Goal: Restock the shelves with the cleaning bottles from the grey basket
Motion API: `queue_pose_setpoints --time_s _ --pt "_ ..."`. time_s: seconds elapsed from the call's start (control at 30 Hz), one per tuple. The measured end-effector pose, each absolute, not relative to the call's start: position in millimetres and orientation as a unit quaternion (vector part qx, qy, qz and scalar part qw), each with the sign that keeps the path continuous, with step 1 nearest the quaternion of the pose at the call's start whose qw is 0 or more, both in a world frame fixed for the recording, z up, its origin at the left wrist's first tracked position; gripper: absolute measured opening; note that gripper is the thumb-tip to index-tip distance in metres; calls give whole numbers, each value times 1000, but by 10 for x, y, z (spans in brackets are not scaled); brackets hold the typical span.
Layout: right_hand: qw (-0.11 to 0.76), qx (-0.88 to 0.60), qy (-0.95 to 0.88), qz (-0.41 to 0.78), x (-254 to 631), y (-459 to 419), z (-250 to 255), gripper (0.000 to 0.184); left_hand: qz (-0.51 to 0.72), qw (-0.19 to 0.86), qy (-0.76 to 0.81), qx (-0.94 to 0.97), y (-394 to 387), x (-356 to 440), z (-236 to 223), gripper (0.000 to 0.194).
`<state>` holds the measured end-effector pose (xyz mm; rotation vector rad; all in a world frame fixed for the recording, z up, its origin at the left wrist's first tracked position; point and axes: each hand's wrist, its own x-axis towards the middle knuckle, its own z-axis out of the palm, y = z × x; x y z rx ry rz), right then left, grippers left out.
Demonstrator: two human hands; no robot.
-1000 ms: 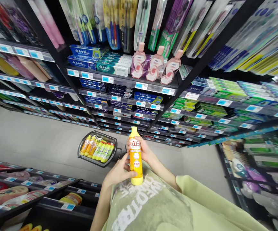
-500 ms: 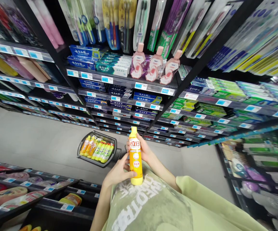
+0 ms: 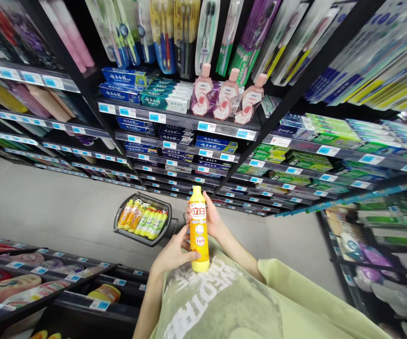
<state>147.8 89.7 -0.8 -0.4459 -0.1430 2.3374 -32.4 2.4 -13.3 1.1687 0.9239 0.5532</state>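
A tall dark shelf unit [image 3: 185, 121] stocked with toothpaste and toothbrushes stands before me, above the grey floor [image 3: 65, 197]. My pale green shirt [image 3: 245, 301] fills the lower part of my view. Left of my hands, a dark basket [image 3: 155, 202] holds a row of orange and yellow-green bottles [image 3: 141, 219]. In front of my shirt I have one orange bottle [image 3: 199, 230], yellow cap up — grasped in both hands. My left hand [image 3: 171, 254] wraps its lower part, thumb across the front; my right hand [image 3: 213, 220] clasps the upper side.
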Motion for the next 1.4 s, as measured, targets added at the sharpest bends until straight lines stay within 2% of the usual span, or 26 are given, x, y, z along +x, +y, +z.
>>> queue_pose_setpoints --time_s 0.77,0.9,1.0,1.13,1.23,1.4 --pt "362 -182 -40 914 1428 926 38 47 262 703 395 530 29 -355 -178 108" --pt "396 -198 -4 897 1423 922 21 46 301 725 393 479 14 -240 -199 99" --pt "464 -227 21 856 1460 950 -13 44 348 742 422 387 8 -90 -209 91" --pt "536 -255 22 804 1543 1002 -31 42 370 771 427 292 16 25 -197 96" --pt "514 -244 20 822 1593 1006 6 45 384 781 398 290 20 17 -174 94" --pt "479 -211 -29 851 1617 981 42 48 418 804 336 256 -5 -10 -178 79"
